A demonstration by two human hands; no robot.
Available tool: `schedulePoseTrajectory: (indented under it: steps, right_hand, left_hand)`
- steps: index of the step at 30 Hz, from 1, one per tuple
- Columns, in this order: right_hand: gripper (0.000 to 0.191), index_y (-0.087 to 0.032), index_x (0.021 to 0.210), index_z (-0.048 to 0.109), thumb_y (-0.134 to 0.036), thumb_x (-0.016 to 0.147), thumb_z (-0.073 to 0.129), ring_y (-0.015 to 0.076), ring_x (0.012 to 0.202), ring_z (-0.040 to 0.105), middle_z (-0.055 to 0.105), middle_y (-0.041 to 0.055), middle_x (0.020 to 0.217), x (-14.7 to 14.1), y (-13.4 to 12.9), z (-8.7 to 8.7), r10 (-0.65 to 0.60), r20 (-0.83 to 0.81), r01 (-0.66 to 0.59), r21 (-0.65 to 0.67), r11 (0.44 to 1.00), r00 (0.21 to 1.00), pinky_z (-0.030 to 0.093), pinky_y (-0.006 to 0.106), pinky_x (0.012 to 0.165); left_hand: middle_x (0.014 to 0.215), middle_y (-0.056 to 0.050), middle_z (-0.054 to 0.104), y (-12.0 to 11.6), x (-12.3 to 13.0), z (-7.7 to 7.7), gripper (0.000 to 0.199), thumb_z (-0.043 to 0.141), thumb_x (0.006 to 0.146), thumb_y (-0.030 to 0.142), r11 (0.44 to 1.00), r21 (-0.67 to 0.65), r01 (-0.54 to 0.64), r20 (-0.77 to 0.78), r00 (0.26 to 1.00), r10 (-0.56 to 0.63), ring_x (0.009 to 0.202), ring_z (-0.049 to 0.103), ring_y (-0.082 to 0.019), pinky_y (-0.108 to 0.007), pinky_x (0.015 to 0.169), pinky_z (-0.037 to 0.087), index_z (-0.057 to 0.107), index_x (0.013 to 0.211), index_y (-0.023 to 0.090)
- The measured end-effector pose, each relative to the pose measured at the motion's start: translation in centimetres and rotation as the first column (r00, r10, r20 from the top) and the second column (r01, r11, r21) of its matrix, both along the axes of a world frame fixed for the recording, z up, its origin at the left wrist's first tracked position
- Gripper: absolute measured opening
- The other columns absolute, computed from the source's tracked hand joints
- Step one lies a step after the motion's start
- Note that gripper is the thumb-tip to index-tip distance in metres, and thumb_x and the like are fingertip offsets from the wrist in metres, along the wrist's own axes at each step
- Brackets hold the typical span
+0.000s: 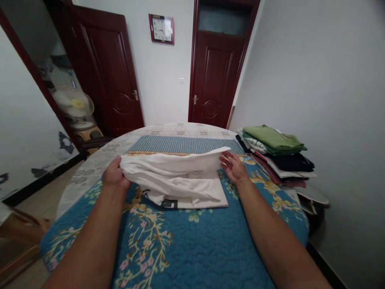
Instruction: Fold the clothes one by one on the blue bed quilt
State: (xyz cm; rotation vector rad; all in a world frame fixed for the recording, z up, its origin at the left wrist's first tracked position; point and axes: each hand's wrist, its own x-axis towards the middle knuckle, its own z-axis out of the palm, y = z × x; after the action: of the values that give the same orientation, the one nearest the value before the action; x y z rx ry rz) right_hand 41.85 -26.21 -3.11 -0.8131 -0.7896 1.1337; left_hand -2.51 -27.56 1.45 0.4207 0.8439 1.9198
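A white garment [180, 176] with a dark print near its lower edge lies partly folded on the blue floral cloth [204, 249]. Its far edge is lifted off the cloth and stretched between my hands. At the garment's left end, my left hand [116, 175] is closed on the fabric, thumb on top. My right hand [234, 166] pinches the upper right corner, its other fingers curled loosely. The near part of the garment rests on the cloth in loose wrinkles.
A stack of folded clothes [276, 156], green on top, stands at the table's right side. A patterned white tablecloth [180, 129] shows at the far edge. Beyond are dark red doors [221, 76], a wall clock [162, 29] and a fan [73, 102]. A wall [339, 100] borders the right.
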Motion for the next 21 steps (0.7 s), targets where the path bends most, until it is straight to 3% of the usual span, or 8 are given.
schedulePoseTrajectory:
  steps: [2,4,6,9,11,12,17,21]
  right_hand:
    - [0.029,-0.026,0.106,0.071,-0.034,0.079,0.075,0.0178,0.094,0.075,0.077,0.0023,0.117,-1.0,0.0,-0.5,0.083,0.226,-0.072,-0.059,0.996,0.971,0.057,0.026,0.07]
    - [0.026,-0.023,0.103,0.075,-0.035,0.08,0.072,0.0197,0.089,0.073,0.078,0.0045,0.107,-1.6,-0.1,-0.9,0.129,0.534,-0.075,-0.122,0.99,0.836,0.055,0.028,0.071]
    - [0.02,-0.021,0.097,0.078,-0.033,0.082,0.069,0.0208,0.086,0.071,0.078,0.0049,0.094,-1.7,-0.3,-1.2,0.125,0.816,-0.053,-0.115,0.992,0.564,0.053,0.03,0.076]
    - [0.018,-0.019,0.091,0.077,-0.035,0.087,0.07,0.0213,0.087,0.069,0.078,0.0062,0.091,-1.6,-0.9,-1.1,0.084,0.988,-0.032,-0.08,0.996,0.132,0.048,0.03,0.079]
    - [0.022,-0.02,0.093,0.075,-0.042,0.089,0.074,0.0214,0.088,0.068,0.078,0.0075,0.095,-1.9,-1.6,-0.5,0.087,0.994,0.037,-0.084,0.996,-0.064,0.046,0.029,0.078]
    - [0.025,-0.021,0.095,0.074,-0.045,0.09,0.075,0.0217,0.089,0.068,0.078,0.0084,0.097,-2.4,-2.0,-0.1,0.088,0.987,0.076,-0.078,0.994,-0.138,0.045,0.029,0.078]
    - [0.038,-0.022,0.104,0.074,-0.059,0.095,0.069,0.0264,0.102,0.07,0.077,0.0127,0.11,-7.5,-4.2,1.3,0.039,0.95,0.047,-0.025,0.999,-0.309,0.048,0.033,0.085]
    - [0.064,-0.018,0.129,0.068,-0.07,0.091,0.067,0.0327,0.117,0.068,0.072,0.0181,0.129,-12.2,-6.0,0.8,0.016,0.957,-0.017,-0.022,1.0,-0.29,0.051,0.04,0.096]
  left_hand:
    - [0.09,-0.006,0.078,0.1,0.0,-0.4,0.021,0.064,0.09,0.024,0.992,-0.095,-0.08,-0.196,0.979,0.06,0.098,0.078,-0.026,-0.041,0.09,0.065,0.07,0.108,0.016]
    - [0.087,-0.005,0.077,-0.2,-0.1,-0.8,0.029,0.074,0.083,0.036,0.982,-0.178,-0.062,-0.455,0.89,-0.026,0.092,0.077,-0.028,-0.04,0.085,0.065,0.07,0.105,0.018]
    - [0.096,-0.007,0.079,-0.6,-0.3,-1.2,0.048,0.083,0.072,0.048,0.97,-0.245,-0.001,-0.746,0.639,-0.188,0.097,0.076,-0.031,-0.041,0.087,0.062,0.073,0.109,0.02]
    - [0.118,-0.01,0.08,-0.8,-1.0,-2.1,0.055,0.09,0.06,0.047,0.943,-0.331,0.023,-0.939,0.088,-0.332,0.116,0.072,-0.036,-0.043,0.102,0.056,0.078,0.109,0.025]
    - [0.114,-0.013,0.081,-0.4,-1.5,-3.1,0.039,0.089,0.059,0.042,0.913,-0.407,-0.029,-0.909,-0.085,-0.408,0.118,0.072,-0.04,-0.046,0.106,0.053,0.078,0.092,0.024]
    - [0.103,-0.014,0.081,-0.1,-1.7,-3.6,0.029,0.088,0.06,0.039,0.901,-0.43,-0.056,-0.899,-0.063,-0.433,0.116,0.073,-0.041,-0.047,0.106,0.053,0.076,0.081,0.024]
    - [0.057,-0.006,0.065,0.3,-1.6,-4.3,0.029,0.089,0.059,0.022,0.929,-0.364,0.067,-0.822,0.445,-0.354,0.092,0.077,-0.037,-0.038,0.085,0.06,0.062,0.054,0.028]
    - [0.077,-0.006,0.079,-1.8,0.2,-2.7,0.019,0.093,0.064,0.024,0.831,-0.369,0.416,-0.714,0.446,-0.539,0.076,0.075,-0.03,-0.03,0.062,0.058,0.079,0.076,0.025]
